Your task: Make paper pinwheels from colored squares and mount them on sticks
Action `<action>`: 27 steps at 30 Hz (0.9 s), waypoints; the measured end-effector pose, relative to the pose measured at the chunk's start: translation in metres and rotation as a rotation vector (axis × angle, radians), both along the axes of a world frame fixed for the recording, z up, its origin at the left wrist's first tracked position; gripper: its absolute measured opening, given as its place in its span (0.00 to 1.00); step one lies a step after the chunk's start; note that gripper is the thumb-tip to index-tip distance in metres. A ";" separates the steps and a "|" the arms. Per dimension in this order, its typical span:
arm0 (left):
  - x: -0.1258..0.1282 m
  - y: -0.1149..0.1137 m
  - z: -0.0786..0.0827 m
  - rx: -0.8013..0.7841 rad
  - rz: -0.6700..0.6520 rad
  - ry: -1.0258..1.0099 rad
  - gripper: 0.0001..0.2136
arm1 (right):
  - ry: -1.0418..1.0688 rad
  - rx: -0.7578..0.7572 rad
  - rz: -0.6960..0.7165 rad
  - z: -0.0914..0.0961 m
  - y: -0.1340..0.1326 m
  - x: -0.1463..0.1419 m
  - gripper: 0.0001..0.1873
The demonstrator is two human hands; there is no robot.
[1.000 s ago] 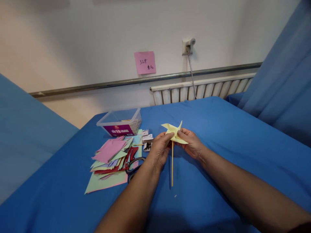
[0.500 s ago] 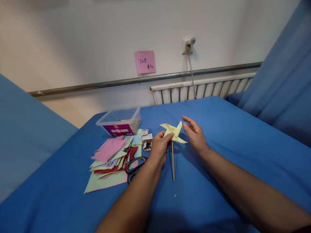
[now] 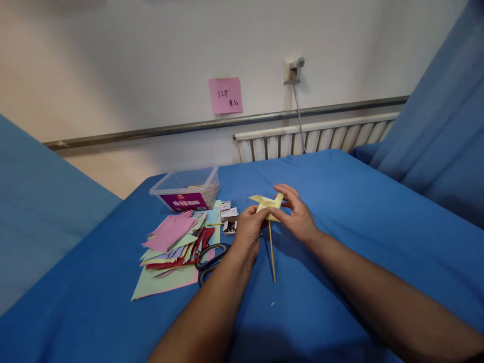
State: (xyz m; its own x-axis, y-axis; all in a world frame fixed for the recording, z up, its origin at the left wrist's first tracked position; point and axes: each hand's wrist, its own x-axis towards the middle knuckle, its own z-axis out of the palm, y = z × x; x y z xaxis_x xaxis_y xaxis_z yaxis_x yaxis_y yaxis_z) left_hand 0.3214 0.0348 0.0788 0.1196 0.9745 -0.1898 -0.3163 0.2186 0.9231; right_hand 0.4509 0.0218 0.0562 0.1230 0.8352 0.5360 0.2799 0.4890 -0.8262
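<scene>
A pale yellow paper pinwheel (image 3: 267, 203) with folded blades is held up over the blue-covered table. Its thin wooden stick (image 3: 272, 252) slants down below it. My left hand (image 3: 247, 229) grips the pinwheel from the left, thumb on its front. From the right, my right hand (image 3: 297, 217) has its thumb along the lower front of the paper and its fingers behind the right-hand blades, pinching them. The fingertips behind the paper are partly hidden. Just left of my left wrist lie black-handled scissors (image 3: 204, 263), partly covered by my forearm.
Left of my hands, a pile of coloured paper squares (image 3: 170, 233) lies on larger sheets. Behind it stands a clear plastic box (image 3: 185, 189) with a purple label. Small boxes (image 3: 229, 227), one open with dark metal pieces, sit nearby. Blue curtains (image 3: 442, 121) hang at both sides.
My right hand has moved left from beside the pinwheel and closed on its right-hand blades. The stick's lower end has swung slightly right. My left hand keeps its grip.
</scene>
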 end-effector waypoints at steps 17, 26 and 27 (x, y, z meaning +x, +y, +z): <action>-0.002 0.004 0.001 -0.034 0.029 -0.149 0.12 | 0.176 -0.114 0.046 -0.002 -0.003 -0.007 0.29; 0.000 -0.001 0.004 0.024 -0.085 0.005 0.13 | 0.475 -0.467 0.283 0.005 0.002 0.002 0.16; 0.000 -0.001 0.004 0.020 -0.088 -0.008 0.12 | 0.502 -0.488 0.303 0.006 0.002 0.002 0.16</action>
